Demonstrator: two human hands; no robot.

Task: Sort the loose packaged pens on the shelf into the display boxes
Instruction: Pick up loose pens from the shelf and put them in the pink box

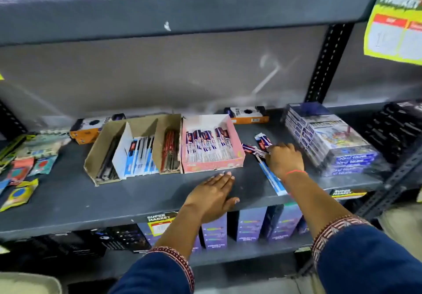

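Blue sleeves (370, 259) lowest in frame. Left hand (211, 199) flat, fingers spread, palm down on bare shelf (68, 198) near front edge, holding nothing; open room to its left. Right hand (284, 160) curled over loose packaged pens (262, 144), squeezed between pink display box (237, 143) and stacked packs (331, 143); grip unclear. Blue-white pen pack (272, 178) underneath reaches the front edge. Cardboard boxes (134, 145) just left of pink box.

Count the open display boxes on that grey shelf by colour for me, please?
Brown cardboard display boxes: 2
White cardboard display box: 1
Pink cardboard display box: 1
Total: 4 open boxes, side by side in a row on the grey metal shelf.
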